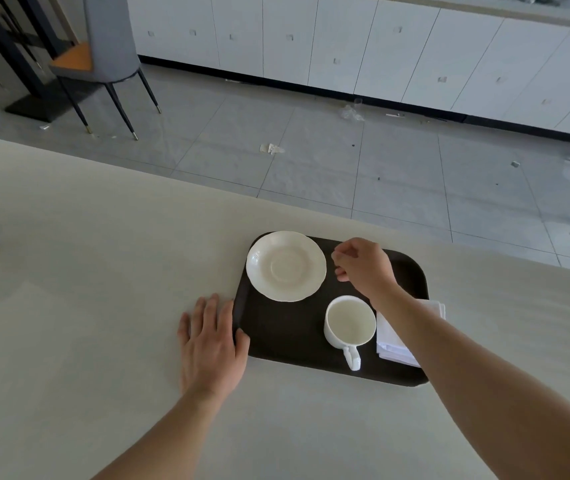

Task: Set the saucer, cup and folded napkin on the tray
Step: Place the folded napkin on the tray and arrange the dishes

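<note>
Dark tray (276, 334) on a pale worktop (86, 271), holding three things.
On the tray: empty saucer (286, 266), empty cup (350, 323), folded napkin (394, 344). Left hand (212, 344) lies flat and open against the tray's rim; right hand (363, 266) hovers above, loosely curled, holding nothing.

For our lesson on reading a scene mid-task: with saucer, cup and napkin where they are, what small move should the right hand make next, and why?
Probably draw the right hand back clear of the tray. It hangs loosely curled and holds nothing, while the saucer, cup and folded napkin already lie on the tray, which the left hand steadies at its edge.
</note>
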`<action>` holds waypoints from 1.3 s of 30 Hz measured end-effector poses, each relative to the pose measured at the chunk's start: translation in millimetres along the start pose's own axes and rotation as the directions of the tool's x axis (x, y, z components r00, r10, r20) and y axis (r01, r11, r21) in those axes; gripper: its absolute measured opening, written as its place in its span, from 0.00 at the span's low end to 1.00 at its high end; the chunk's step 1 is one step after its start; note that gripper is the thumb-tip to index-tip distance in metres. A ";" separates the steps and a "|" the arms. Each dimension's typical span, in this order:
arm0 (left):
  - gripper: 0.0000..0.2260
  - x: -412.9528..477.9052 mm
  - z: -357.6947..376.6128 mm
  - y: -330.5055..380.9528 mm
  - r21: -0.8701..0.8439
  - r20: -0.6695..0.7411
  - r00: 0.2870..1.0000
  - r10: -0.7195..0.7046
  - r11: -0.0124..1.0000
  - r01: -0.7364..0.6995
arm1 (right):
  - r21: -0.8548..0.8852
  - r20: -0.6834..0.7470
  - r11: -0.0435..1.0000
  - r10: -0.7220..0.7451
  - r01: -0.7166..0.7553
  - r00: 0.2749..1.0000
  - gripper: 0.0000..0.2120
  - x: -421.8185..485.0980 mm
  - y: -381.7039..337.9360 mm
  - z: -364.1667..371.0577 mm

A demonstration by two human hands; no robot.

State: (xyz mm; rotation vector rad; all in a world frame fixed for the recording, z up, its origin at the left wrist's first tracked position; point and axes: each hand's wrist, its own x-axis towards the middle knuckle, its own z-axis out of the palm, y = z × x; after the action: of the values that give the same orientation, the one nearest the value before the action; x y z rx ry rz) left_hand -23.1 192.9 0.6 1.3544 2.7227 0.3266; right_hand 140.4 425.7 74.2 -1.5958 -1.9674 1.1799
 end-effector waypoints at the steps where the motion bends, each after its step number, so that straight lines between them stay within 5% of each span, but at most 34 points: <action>1: 0.24 -0.3 -0.2 0.4 0.002 0.001 1.000 0.003 1.000 -0.003 | 0.019 -0.039 1.000 -0.019 0.019 0.999 0.04 -11.0 0.6 -5.9; 10: 0.22 -0.8 -4.7 2.6 -0.029 -0.028 1.000 0.000 1.000 -0.001 | 0.144 -0.233 0.988 -0.027 0.062 0.972 0.06 -126.3 27.4 -43.7; 15: 0.22 -2.6 -3.5 1.1 -0.024 -0.037 0.999 0.015 1.000 -0.016 | 0.040 -0.179 0.998 0.060 -0.053 0.982 0.05 -163.8 60.0 -18.6; 20: 0.21 -3.0 -3.5 2.0 -0.024 -0.036 0.999 0.009 1.000 -0.010 | -0.049 -0.125 0.996 0.065 -0.072 0.990 0.12 -166.5 69.1 2.1; 39: 0.23 -1.4 -3.1 2.0 -0.026 -0.042 0.999 0.023 0.999 -0.024 | 0.196 -0.311 0.972 0.187 -0.129 0.932 0.11 -96.2 32.5 16.3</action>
State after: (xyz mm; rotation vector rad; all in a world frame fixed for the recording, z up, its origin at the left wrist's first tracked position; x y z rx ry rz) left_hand -21.2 192.5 4.0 1.3886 2.7271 0.3959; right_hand 179.2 331.3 61.4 -1.7541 -1.5109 1.0301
